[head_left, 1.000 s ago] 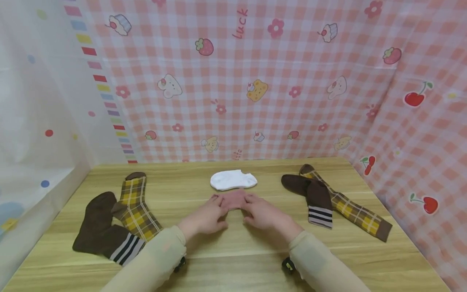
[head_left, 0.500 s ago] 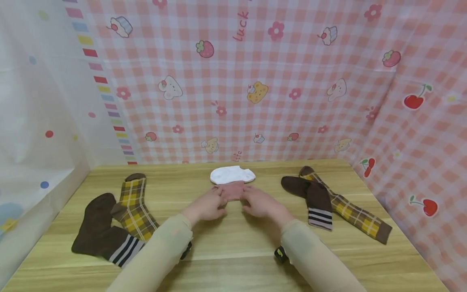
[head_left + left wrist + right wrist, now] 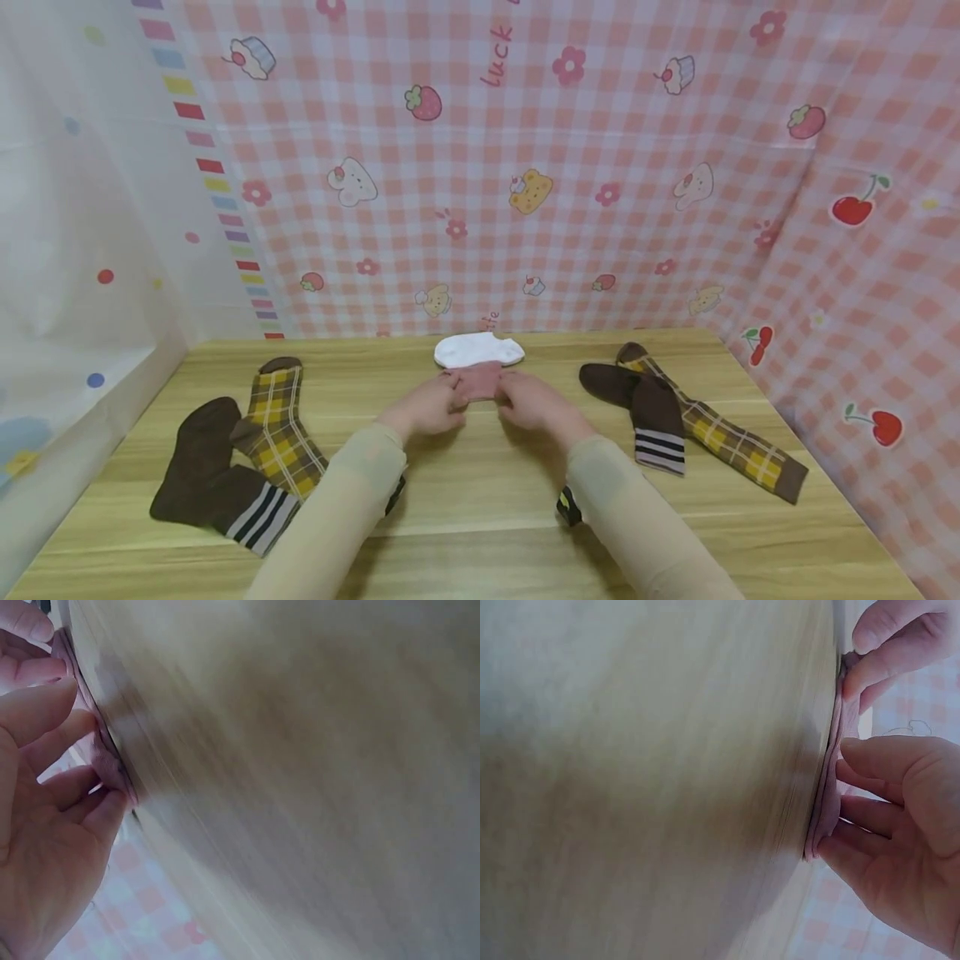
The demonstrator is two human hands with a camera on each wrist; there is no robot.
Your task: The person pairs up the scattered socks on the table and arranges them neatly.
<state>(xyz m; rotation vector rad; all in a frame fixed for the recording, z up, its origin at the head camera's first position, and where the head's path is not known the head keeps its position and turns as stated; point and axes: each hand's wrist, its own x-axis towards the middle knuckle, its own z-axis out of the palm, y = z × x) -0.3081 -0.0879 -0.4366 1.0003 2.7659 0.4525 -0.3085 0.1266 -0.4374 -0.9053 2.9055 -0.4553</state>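
A flat, folded pink sock [image 3: 480, 381] lies on the table at the middle, partly covered by fingers. Its far edge meets a white ankle sock [image 3: 476, 350] behind it. My left hand [image 3: 427, 407] rests its fingertips on the pink sock's left end, and my right hand [image 3: 536, 404] does the same at the right end. In the left wrist view, layered fabric of the pink sock [image 3: 109, 765] shows under the fingers. From the right wrist, the pink sock [image 3: 826, 802] lies low against the wood, with fingertips pressing along it.
A dark brown striped-cuff sock [image 3: 202, 475] and a yellow plaid sock [image 3: 277, 417] lie at the left. Another brown sock [image 3: 656, 408] crosses a second plaid sock [image 3: 735, 433] at the right. A pink checked curtain [image 3: 480, 208] stands behind the table [image 3: 480, 533].
Both hands have moved forward, sliding the pink sock away from me across the table. The white sock has shifted back toward the curtain too. The socks at the sides have stayed put.
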